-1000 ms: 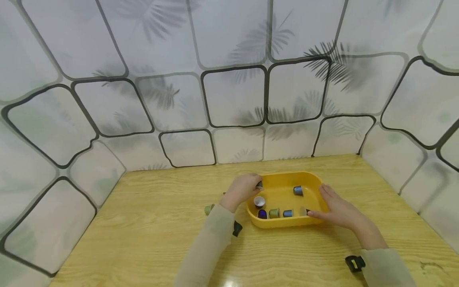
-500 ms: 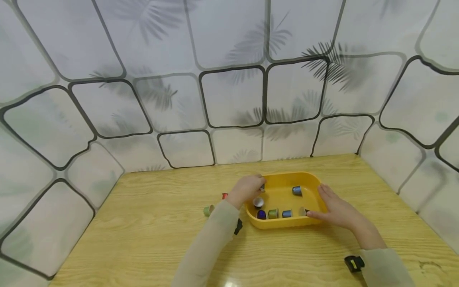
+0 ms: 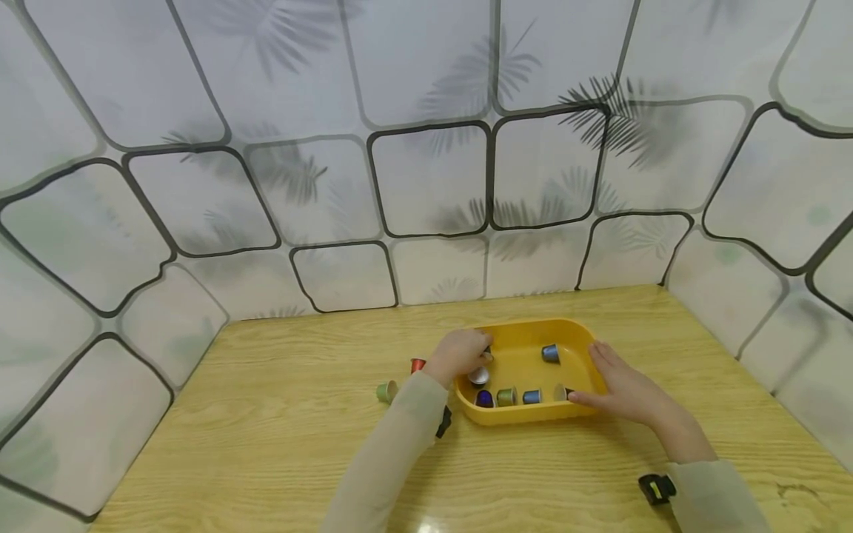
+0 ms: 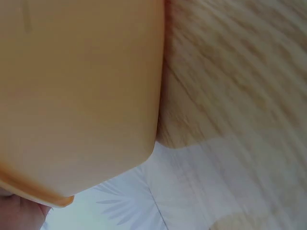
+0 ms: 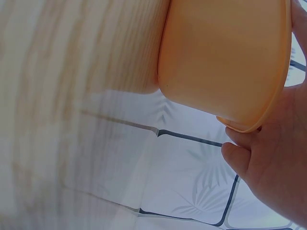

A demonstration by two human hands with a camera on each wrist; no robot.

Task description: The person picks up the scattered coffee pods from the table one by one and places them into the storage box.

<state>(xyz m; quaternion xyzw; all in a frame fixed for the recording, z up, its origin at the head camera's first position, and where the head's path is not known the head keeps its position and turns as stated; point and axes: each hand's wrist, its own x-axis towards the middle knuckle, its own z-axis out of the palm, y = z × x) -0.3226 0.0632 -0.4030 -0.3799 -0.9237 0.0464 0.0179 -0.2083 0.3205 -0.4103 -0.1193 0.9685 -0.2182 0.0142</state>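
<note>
- Yellow tray [image 3: 578, 334] — oval plastic tub, standing on the wooden table [image 3: 266, 444] toward the far middle, near the tiled wall [image 3: 426, 170].
- Left hand [image 3: 458, 354] — over the tray's left rim, fingers curled down into the tub around a small dark capsule [image 3: 489, 352] at the fingertips; whether it pinches or only touches it cannot be told. The left wrist view shows only the tray's outer wall and a bit of skin at the lower corner.
- Right hand [image 3: 620, 383] — laid against the tray's right end, fingers fairly straight, thumb along the near right corner; it rests on the rim and holds nothing else. The right wrist view shows the fingers under the rim's lip.
- Tray contents — silver capsule [image 3: 477, 376] just below the left hand; a row along the near wall: dark blue capsule [image 3: 484, 399], green capsule [image 3: 506, 397], light blue capsule [image 3: 531, 397], beige capsule [image 3: 562, 392]; one blue capsule [image 3: 549, 353] apart, toward the far right.
- On the table, left of the tray — red capsule [image 3: 417, 365] beside the left wrist; olive capsule [image 3: 386, 391] further left, lying on its side.
- Wrist cameras — black units on both sleeves.
</note>
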